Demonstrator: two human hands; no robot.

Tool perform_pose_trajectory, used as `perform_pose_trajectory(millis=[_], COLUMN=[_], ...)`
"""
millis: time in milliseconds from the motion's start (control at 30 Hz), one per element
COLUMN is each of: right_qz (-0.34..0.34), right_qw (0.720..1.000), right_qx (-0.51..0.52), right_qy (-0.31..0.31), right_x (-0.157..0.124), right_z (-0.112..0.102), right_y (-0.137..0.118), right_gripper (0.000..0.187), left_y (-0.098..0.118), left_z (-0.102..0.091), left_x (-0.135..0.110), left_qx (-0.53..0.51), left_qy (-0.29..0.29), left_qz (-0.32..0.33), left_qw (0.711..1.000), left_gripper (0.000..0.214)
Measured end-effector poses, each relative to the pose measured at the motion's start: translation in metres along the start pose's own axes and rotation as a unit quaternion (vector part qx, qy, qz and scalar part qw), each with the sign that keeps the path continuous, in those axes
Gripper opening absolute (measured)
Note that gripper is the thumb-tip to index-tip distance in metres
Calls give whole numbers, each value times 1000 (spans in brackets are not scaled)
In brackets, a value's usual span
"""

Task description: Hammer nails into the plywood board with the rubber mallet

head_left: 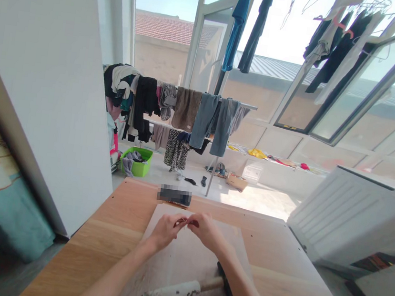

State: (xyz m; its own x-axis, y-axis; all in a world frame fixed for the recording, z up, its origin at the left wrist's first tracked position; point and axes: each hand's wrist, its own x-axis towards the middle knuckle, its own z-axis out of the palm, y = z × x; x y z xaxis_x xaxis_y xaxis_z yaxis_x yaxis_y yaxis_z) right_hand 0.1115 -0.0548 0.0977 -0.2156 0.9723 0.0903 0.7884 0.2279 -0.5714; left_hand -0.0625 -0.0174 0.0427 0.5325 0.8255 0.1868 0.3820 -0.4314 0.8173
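Note:
Above a pale board (202,254), my left hand (167,229) and my right hand (205,229) meet at their fingertips. Both hands are closed in a pinch around something too small to make out; a thin bit seems to hang between them. On the board nearer to me lies a hammer (179,292) with a worn white-wrapped handle. Its dark head (226,283) is partly hidden under my right forearm. Beyond my hands, a dark object (175,195), partly blurred out, stands at the far edge of the board.
The board rests on a wooden table (99,246). Past the table stand a drying rack (253,108) hung with clothes and a green basket (140,170) of laundry. A white wall panel (48,77) rises at left, a white cabinet (351,210) at right.

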Motion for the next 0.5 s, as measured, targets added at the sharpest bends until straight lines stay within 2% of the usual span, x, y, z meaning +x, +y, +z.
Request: perform_pose_trajectory(millis=[133,233,300,400,467,500], right_qz=[-14,-13,-3,45,114,167], right_qw=[998,996,995,989,971,952], right_qx=[58,90,99,96,61,35], right_qy=[-9,-3,16,102,203,254], right_x=[-9,-24,-45,-97,-143,-167], right_z=[-2,-9,-15,-20,-18,-16], right_y=[-13,-18,-12,25,63,84], right_gripper=[21,24,27,31,38,42], left_y=[-3,-6,-9,-16,-23,-26], left_z=[-11,-29,-43,-62,-69,-69], left_x=[-11,-26,-42,-77,-106,-120], left_qx=[6,68,112,141,149,147], left_qy=[-27,-4,17,41,58,64], left_qz=[-11,-14,-11,10,13,6], left_qw=[1000,998,993,989,987,987], left_gripper=[46,44,36,26,25,26])
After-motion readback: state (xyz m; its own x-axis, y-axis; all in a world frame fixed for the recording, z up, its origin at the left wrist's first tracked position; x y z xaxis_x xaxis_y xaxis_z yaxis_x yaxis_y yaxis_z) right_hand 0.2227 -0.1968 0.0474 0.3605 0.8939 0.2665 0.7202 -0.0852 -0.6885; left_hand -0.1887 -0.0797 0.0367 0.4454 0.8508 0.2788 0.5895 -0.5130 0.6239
